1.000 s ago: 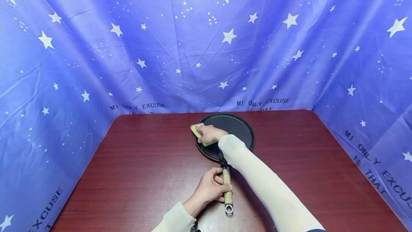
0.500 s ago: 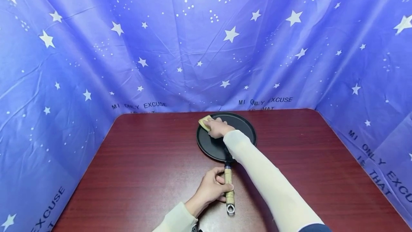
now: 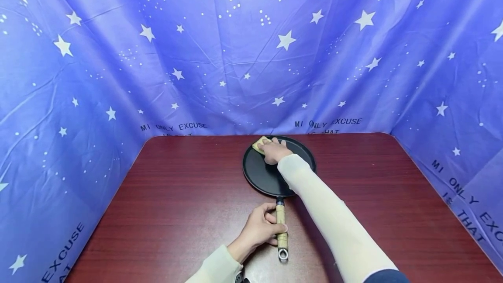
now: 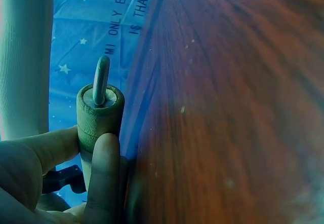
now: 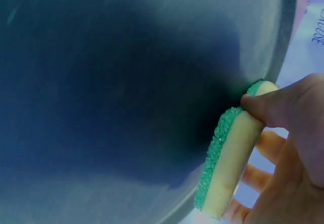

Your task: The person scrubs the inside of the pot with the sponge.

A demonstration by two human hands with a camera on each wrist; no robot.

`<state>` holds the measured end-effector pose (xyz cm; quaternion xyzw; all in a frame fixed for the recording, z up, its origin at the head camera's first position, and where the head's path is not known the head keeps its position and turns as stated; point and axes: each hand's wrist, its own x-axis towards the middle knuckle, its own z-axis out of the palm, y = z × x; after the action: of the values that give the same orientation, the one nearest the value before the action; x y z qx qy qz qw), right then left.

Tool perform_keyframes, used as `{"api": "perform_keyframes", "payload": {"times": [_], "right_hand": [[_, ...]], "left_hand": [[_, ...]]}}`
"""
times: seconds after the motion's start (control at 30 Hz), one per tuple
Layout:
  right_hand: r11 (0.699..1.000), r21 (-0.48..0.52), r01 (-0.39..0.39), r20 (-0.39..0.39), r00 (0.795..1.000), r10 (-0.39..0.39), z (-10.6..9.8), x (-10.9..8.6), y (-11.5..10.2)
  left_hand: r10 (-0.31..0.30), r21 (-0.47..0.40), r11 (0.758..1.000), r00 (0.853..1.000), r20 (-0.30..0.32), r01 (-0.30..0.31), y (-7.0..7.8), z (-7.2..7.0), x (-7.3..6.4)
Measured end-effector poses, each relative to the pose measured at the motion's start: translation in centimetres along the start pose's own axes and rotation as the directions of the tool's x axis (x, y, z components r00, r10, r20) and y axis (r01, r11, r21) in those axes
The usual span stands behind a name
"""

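A round black frying pan [image 3: 263, 176] lies on the table, its wooden handle [image 3: 281, 217] toward me. My left hand [image 3: 257, 228] grips that handle between thumb and fingers. In the left wrist view the handle's end [image 4: 100, 112] carries a metal hanging ring [image 4: 101, 79]. My right hand [image 3: 274, 151] holds a yellow sponge [image 3: 259, 144] at the pan's far left rim. The right wrist view shows the sponge [image 5: 235, 158] with its green scouring side toward the pan surface [image 5: 101, 107], thumb on one face and fingers behind.
The pan rests on a dark red wood-grain table [image 3: 177, 187], close to its back edge. A blue curtain [image 3: 220, 56] with white stars and printed words hangs behind and at both sides.
My right hand has moved the sponge along the pan's left rim, away from me and to the right. The left hand keeps its grip on the handle.
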<state>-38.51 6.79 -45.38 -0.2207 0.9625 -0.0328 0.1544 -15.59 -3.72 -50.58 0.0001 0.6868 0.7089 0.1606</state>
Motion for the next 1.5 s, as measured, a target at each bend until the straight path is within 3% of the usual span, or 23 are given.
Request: {"api": "perform_keyframes", "payload": {"times": [0.67, 0.93, 1.5], "right_hand": [[0.984, -0.128, -0.126, -0.109, 0.988, 0.112, -0.1, -1.8, 4.8], [0.975, -0.138, -0.175, -0.102, 0.981, 0.162, -0.4, -3.2, 5.7], [0.949, -0.281, -0.141, -0.095, 0.988, 0.118, -0.7, -6.4, 7.1]], "left_hand": [[-0.009, 0.023, 1.0, 1.0, -0.009, 0.009, 0.6, 0.2, 0.0], [-0.006, 0.037, 0.999, 0.999, -0.033, 0.008, 0.4, 0.0, 0.0], [0.006, 0.033, 0.999, 1.0, -0.024, -0.005, 0.2, 0.0, -0.2]]}}
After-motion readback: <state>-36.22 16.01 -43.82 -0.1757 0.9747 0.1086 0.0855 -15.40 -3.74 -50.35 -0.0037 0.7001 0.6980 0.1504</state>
